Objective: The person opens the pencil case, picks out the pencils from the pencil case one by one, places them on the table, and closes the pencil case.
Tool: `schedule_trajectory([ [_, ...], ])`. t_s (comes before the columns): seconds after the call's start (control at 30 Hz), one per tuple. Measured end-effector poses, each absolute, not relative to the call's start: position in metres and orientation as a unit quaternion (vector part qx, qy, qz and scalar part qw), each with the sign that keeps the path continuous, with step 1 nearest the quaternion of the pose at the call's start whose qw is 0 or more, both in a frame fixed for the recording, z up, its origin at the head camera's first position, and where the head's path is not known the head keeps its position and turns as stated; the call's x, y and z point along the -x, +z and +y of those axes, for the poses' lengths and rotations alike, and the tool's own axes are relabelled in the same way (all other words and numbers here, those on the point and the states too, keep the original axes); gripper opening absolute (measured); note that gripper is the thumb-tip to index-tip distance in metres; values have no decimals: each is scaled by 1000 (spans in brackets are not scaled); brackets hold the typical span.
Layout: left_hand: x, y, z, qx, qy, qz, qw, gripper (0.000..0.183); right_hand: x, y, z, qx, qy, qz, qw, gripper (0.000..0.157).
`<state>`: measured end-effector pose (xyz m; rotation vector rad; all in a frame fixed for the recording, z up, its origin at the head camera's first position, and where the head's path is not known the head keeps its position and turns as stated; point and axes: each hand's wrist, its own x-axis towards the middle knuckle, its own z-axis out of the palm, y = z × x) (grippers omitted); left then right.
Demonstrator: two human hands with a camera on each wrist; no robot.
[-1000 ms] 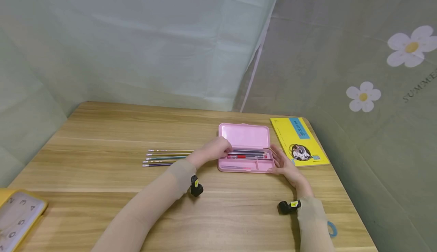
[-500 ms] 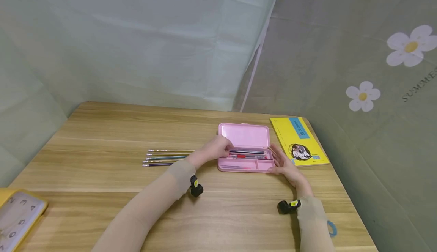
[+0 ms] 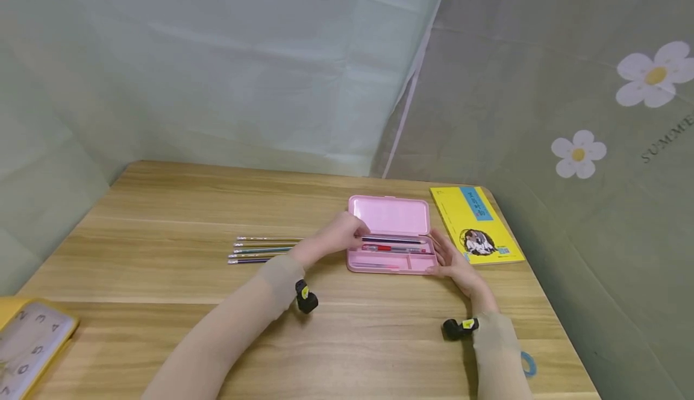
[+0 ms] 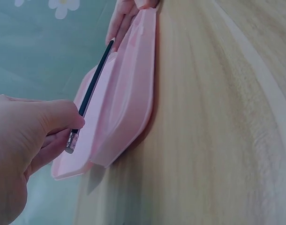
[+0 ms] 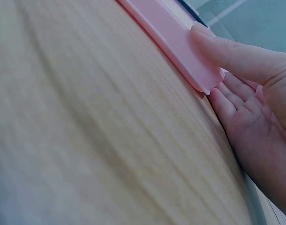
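Observation:
An open pink pencil case (image 3: 389,216) lies on the table with its lid folded back. My left hand (image 3: 332,237) pinches a dark pencil (image 4: 94,86) near its eraser end, between thumb and fingers. In the left wrist view the pencil slants over the case, its far tip close to the right hand. A red-gripped pen (image 3: 382,248) lies in the long compartment, and a thin pinkish stick (image 3: 374,265) in the front one. My right hand (image 3: 458,267) holds the case's right end, thumb at the front corner and fingers along the end wall.
Several pencils (image 3: 262,250) lie side by side left of the case, partly behind the left forearm. A yellow book (image 3: 474,222) lies at the back right. A yellow-framed object with numerals (image 3: 40,340) sits at the front left; a blue ring (image 3: 528,364) lies by the right sleeve.
My left hand has shifted slightly up and left with the dark pencil, which now shows apart from the red-gripped pen. My right hand stays at the case's end.

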<state>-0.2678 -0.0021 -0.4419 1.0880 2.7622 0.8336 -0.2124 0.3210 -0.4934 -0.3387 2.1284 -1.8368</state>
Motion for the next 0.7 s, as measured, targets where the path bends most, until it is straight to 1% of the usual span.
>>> schedule_trajectory([
  [0.17, 264, -436, -11, -357, 275, 892, 26, 23, 212, -493, 322, 119, -639, 744, 152, 101],
  [0.33, 261, -431, -23, -380, 271, 884, 4, 24, 211, -495, 324, 121, -636, 747, 150, 100],
  [0.5, 256, -423, -35, -384, 291, 876, -2, 19, 212, -497, 325, 121, -639, 745, 151, 100],
  [0.57, 253, -419, -42, -384, 299, 873, -4, 18, 213, -497, 325, 121, -639, 745, 151, 100],
  [0.7, 248, -411, -64, -390, 308, 868, -28, 21, 213, -496, 323, 118, -638, 745, 153, 100],
])
